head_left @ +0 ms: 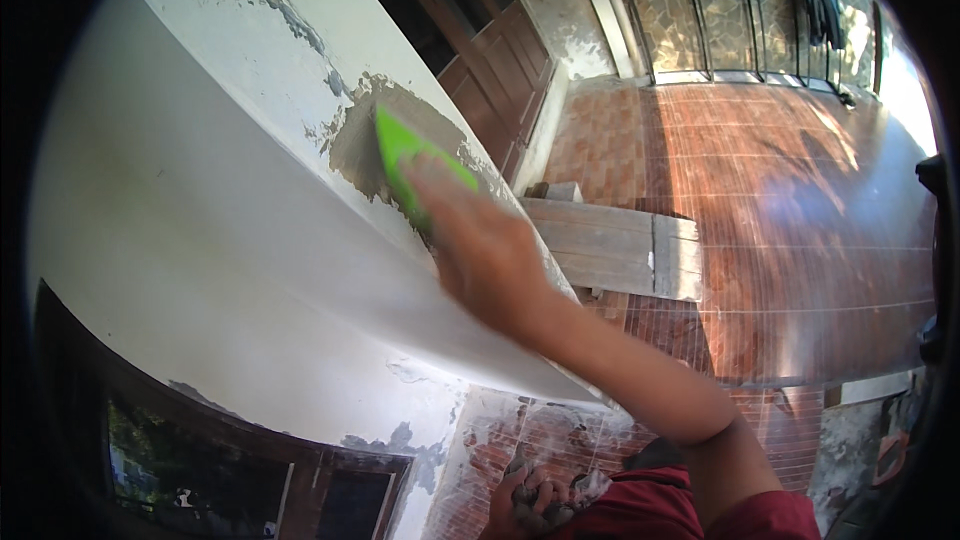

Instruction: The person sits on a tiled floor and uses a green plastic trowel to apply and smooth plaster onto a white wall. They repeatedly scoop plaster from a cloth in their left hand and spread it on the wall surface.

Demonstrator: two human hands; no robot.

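My right hand reaches up from the lower right and grips a bright green plastic scraper. The scraper's blade is pressed flat against a patch of wet grey plaster on the white wall. The wall's paint is chipped and peeling above the patch. Low at the bottom edge, near my red clothing, my left hand is closed around a lump of grey plaster with some pale wrapping; its details are hard to make out.
Grey wooden planks lie on the red tiled floor just right of the wall. Dark wooden doors stand beyond. A metal railing with dark clothes runs at the far end. A dark window frame sits at lower left.
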